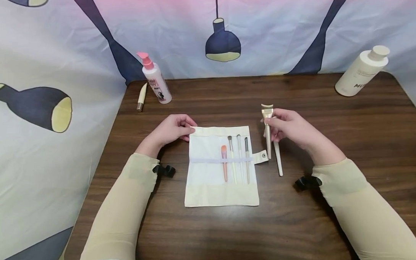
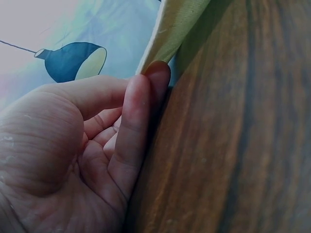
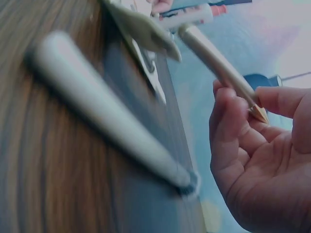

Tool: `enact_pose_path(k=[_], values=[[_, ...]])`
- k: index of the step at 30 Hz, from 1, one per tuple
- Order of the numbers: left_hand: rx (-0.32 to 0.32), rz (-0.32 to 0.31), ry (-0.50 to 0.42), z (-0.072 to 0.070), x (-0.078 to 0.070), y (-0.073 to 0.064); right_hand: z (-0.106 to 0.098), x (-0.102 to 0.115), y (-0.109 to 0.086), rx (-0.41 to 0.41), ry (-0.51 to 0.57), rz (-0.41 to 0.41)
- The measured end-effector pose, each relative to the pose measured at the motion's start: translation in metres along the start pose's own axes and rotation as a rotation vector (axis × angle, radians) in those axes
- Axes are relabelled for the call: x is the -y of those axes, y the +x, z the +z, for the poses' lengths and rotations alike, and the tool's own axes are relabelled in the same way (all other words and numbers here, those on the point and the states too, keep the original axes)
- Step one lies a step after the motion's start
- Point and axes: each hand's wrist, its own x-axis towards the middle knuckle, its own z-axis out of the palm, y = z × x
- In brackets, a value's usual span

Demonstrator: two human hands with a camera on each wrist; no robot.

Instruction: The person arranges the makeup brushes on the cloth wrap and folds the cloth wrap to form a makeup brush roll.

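Note:
A cream cloth brush roll (image 1: 206, 172) lies unfolded at mid-table. Under its elastic band are several makeup brushes, among them an orange-pink one (image 1: 224, 164). My left hand (image 1: 175, 128) pinches the roll's upper left corner; in the left wrist view the thumb and a finger meet at the cloth edge (image 2: 170, 34). To the right of the roll, my right hand (image 1: 288, 125) pinches a gold-handled makeup brush (image 1: 268, 135) near its metal collar, head up. A white-handled brush (image 1: 278, 160) lies on the table beneath that hand, its head hidden in the head view.
A pink-topped pump bottle (image 1: 158, 84) and a small cream tube (image 1: 142, 97) are at the back left of the wooden table (image 1: 225, 236). At the back right stands a large white bottle (image 1: 360, 71). A snap tab (image 1: 261, 157) sticks out from the roll's right edge.

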Motion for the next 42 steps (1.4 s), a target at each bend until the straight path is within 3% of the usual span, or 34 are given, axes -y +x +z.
enact_pose_path(k=[5, 18, 24, 27, 34, 42], values=[[-0.011, 0.027, 0.002, 0.004, -0.002, 0.006, 0.009, 0.007, 0.012, -0.013, 0.060, -0.002], [-0.006, 0.027, -0.006, 0.011, -0.005, 0.012, 0.038, 0.027, 0.039, 0.010, 0.136, 0.010], [-0.001, 0.031, 0.003, 0.015, -0.006, 0.018, 0.044, 0.033, 0.049, -0.054, 0.219, -0.014], [-0.007, 0.037, 0.008, 0.017, -0.008, 0.020, 0.049, 0.033, 0.053, -0.065, 0.245, -0.026], [0.021, 0.019, -0.011, 0.028, 0.001, 0.020, 0.063, 0.022, 0.059, -0.052, 0.265, 0.030], [0.016, 0.032, 0.008, 0.024, -0.008, 0.022, 0.075, 0.021, 0.067, -0.081, 0.244, 0.054]])
